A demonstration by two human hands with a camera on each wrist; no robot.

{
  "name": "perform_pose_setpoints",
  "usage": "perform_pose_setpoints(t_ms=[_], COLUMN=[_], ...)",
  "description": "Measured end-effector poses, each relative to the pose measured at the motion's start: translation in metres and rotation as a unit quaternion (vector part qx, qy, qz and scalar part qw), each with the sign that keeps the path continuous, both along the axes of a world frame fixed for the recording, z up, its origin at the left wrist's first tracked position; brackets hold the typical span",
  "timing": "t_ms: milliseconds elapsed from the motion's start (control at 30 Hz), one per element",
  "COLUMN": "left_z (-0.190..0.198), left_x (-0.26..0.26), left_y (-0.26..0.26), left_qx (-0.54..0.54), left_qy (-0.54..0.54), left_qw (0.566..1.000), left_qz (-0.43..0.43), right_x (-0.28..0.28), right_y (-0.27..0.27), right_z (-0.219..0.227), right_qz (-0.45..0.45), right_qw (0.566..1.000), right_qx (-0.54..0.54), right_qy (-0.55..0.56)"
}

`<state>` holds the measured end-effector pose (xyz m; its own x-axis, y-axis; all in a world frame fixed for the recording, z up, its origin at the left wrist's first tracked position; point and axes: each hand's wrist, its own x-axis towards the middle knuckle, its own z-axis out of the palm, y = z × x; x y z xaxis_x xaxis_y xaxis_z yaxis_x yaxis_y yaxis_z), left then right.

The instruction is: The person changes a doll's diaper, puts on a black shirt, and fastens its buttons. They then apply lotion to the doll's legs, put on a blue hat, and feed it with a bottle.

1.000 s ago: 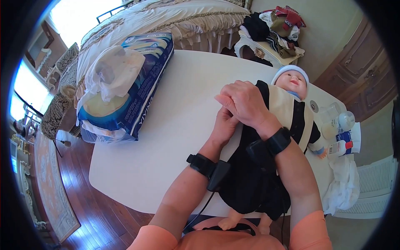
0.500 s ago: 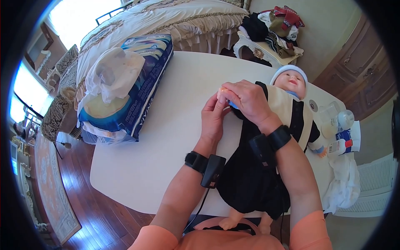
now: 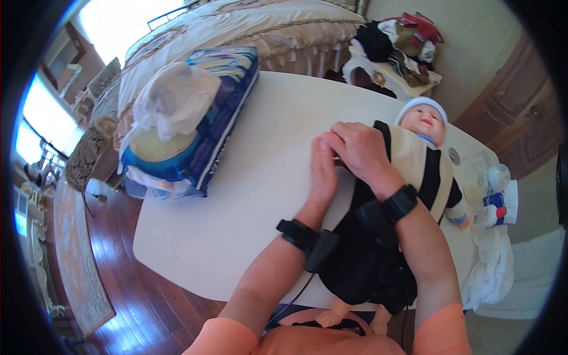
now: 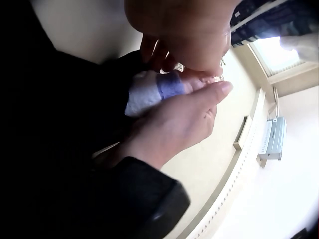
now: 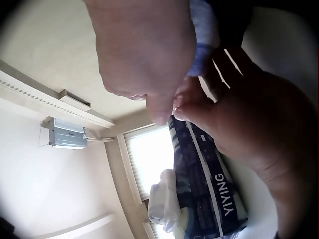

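Note:
A doll in a cream and black outfit point(image 3: 415, 163) lies on its back on the white table point(image 3: 236, 236). My right hand point(image 3: 361, 151), bent over from above, grips the doll's small hand point(image 4: 192, 83) beside its blue cuff point(image 4: 170, 84). Facing it, my left hand point(image 3: 324, 174) has its fingers pointing up in the head view. The left thumb lies against the doll's fingers point(image 5: 189, 92) in the right wrist view, with the other fingers behind them. Both my hands mostly hide the doll's hand in the head view.
A blue diaper pack point(image 3: 222, 118) with a crumpled white item point(image 3: 174, 97) on top is at the left. Bottles point(image 3: 497, 177) and a white cloth point(image 3: 490, 260) lie along the right edge. Behind are a bed and a stool piled with clothes point(image 3: 408, 44).
My left hand came away slightly from the right, showing the doll's hand, then closed in against it again with straighter fingers. The head view has shifted slightly.

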<state>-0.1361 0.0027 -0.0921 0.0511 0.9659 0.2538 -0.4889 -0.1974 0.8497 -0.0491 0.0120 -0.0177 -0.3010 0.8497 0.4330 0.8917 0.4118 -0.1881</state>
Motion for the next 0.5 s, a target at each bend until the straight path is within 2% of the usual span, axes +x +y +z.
perform_pose_setpoints(t_ms=[33, 100, 133, 167, 233, 267, 300, 367, 400, 433, 500], left_z=[0.000, -0.003, 0.007, 0.003, -0.003, -0.006, -0.007, -0.007, -0.005, -0.003, -0.002], left_x=[0.001, -0.001, -0.002, -0.005, -0.013, -0.014, -0.015, -0.014, -0.012, -0.010, -0.007], left_y=[-0.001, 0.000, -0.004, 0.001, 0.010, 0.011, 0.012, 0.016, 0.014, 0.012, 0.008], left_qx=[0.046, 0.078, 0.042, 0.043, -0.053, -0.100, -0.099, -0.135, -0.120, -0.119, -0.087], left_qy=[0.046, 0.135, 0.095, 0.098, -0.033, -0.084, -0.081, -0.160, -0.153, -0.152, -0.079], left_qw=[0.997, 0.983, 0.991, 0.989, 0.998, 0.991, 0.991, 0.968, 0.970, 0.971, 0.984], left_qz=[0.045, 0.093, 0.089, 0.100, -0.002, -0.029, -0.023, -0.138, -0.145, -0.143, -0.138], right_x=[-0.003, 0.000, 0.001, 0.001, 0.001, 0.002, 0.002, 0.004, 0.004, 0.005, 0.005], right_y=[0.000, -0.002, -0.004, -0.005, -0.007, -0.007, -0.007, -0.005, -0.003, -0.002, -0.002], right_z=[-0.001, -0.003, 0.003, 0.001, -0.004, -0.003, -0.001, 0.003, 0.000, -0.001, -0.001], right_qz=[0.014, 0.090, 0.112, 0.123, 0.127, 0.124, 0.129, 0.092, 0.089, 0.091, 0.030], right_qw=[1.000, 0.991, 0.989, 0.988, 0.989, 0.988, 0.987, 0.992, 0.992, 0.992, 0.996], right_qx=[0.002, 0.047, 0.014, 0.015, 0.040, 0.010, 0.011, -0.021, 0.024, 0.025, 0.041], right_qy=[0.005, 0.087, 0.092, 0.095, 0.068, 0.095, 0.098, 0.084, 0.087, 0.087, 0.076])
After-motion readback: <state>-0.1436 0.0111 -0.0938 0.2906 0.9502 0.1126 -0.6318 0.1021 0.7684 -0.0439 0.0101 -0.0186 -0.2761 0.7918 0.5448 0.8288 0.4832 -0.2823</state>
